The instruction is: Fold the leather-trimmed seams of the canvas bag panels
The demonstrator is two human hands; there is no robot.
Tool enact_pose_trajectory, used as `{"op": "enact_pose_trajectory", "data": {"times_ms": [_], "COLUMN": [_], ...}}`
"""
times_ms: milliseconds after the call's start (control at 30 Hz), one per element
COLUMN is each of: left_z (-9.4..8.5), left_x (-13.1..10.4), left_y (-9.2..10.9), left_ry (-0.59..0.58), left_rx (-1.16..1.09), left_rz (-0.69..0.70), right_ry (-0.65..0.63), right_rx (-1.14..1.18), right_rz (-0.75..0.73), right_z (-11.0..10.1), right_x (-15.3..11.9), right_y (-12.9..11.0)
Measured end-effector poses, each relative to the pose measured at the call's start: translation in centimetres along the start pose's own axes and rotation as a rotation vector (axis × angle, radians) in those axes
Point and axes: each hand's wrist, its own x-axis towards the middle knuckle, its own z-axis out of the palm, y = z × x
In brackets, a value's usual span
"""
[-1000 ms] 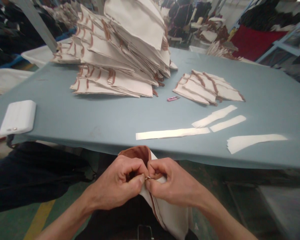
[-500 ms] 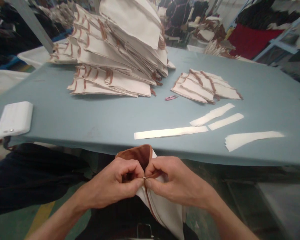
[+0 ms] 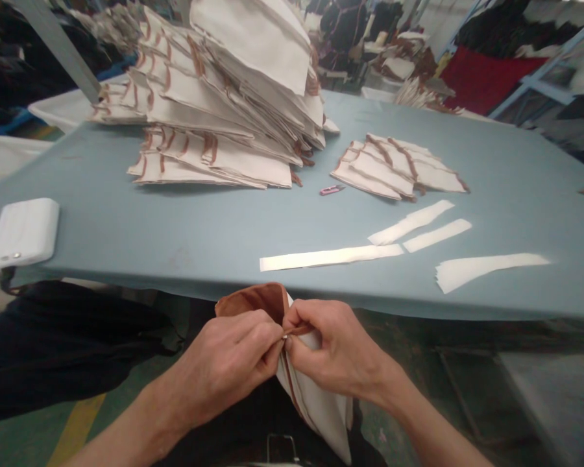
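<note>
A white fabric pouch with brown trim is held over my lap, just in front of the table edge. Its brown lining shows at the raised, open top. My left hand is closed, thumb and fingers pinching the pouch's brown-trimmed edge. Right against it, my right hand pinches the same edge from the other side. Between the fingertips a tiny shiny piece shows, too small to name. The fingers hide part of the trim.
On the blue-green table stands a tall stack of white pouches, with a smaller pile to its right. Pink thread snips, pale strips, a fanned bundle of strips and a white box also lie there.
My left hand has rolled over, so its back now faces up more and its fingers are tucked in. The pouch's top has shifted slightly left. My right hand keeps its pinch.
</note>
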Motion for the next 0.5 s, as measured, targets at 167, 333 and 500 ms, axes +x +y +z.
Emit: {"op": "enact_pose_trajectory", "data": {"times_ms": [167,333,500], "left_z": [-0.6,-0.9,-0.4], "left_x": [-0.9,-1.5,-1.3], "left_y": [-0.9,-1.3,-1.2], "left_ry": [-0.061,-0.189,-0.150], "left_rx": [0.052,0.054,0.104], "left_rz": [0.137,0.073,0.062], "right_ry": [-0.139,-0.258,-0.246], "right_rx": [0.242,0.539,0.553], "right_rz": [0.168,0.327,0.373], "right_z": [0.0,0.1,0.5], "right_x": [0.4,0.7,0.9], "right_y": [0.2,0.9,1.8]}}
